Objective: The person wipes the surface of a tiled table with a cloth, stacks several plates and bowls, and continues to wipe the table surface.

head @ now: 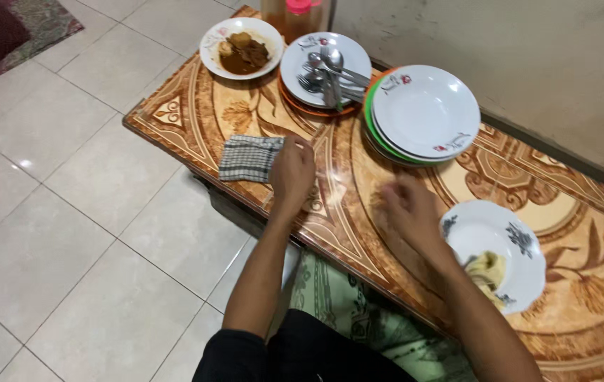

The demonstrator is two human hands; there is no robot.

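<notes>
Head view: the left hand (292,172) is laid flat on the patterned brown surface (571,212), fingers touching the edge of a folded checked cloth (249,158), nothing grasped. The right hand (409,209) is blurred, so its grip can't be told; it's just beside a white plate with yellowish food (494,253). Stacked plates (424,113), a plate piled with spoons (326,65) and a curry dish (242,48) are kept at the wall side, probably for elbow room. Pale tiled floor (54,233) is seen below.
</notes>
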